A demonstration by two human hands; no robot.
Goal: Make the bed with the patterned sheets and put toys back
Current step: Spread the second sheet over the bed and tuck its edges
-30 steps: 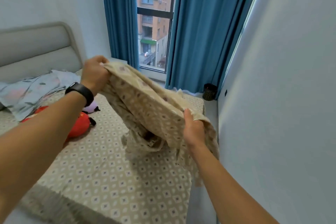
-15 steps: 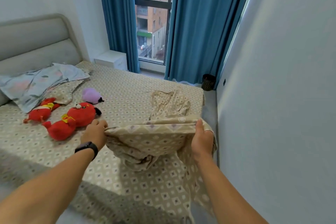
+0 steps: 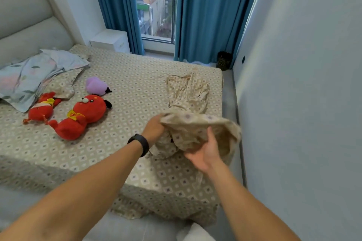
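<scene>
Bed (image 3: 137, 76) under a fitted patterned sheet, filling the scene left of and beyond the fingers. Bunched patterned cloth (image 3: 197, 133) of the same print, lifted just above the near right part of the bed, one crumpled end trailing away on the mattress beyond the fingers. Left hand (image 3: 154, 129) at the cloth's left edge, fingers curled into the fabric and gripping it, tips hidden in the folds. Right hand (image 3: 205, 154) palm up beneath the hanging bundle, thumb against the cloth's underside, other fingers buried behind the fabric; whether curled round it or only cupping, cannot tell. Floral pillowcase (image 3: 29, 76) far left of the fingers, by the headboard. Large red plush toy (image 3: 82, 117) left of the left hand, well apart from it. Smaller red plush toy (image 3: 42, 108) farther left, partly tucked under a pillow corner. Purple plush toy (image 3: 97, 86) just beyond the large red one. Black watch (image 3: 140, 144) on the left wrist.
</scene>
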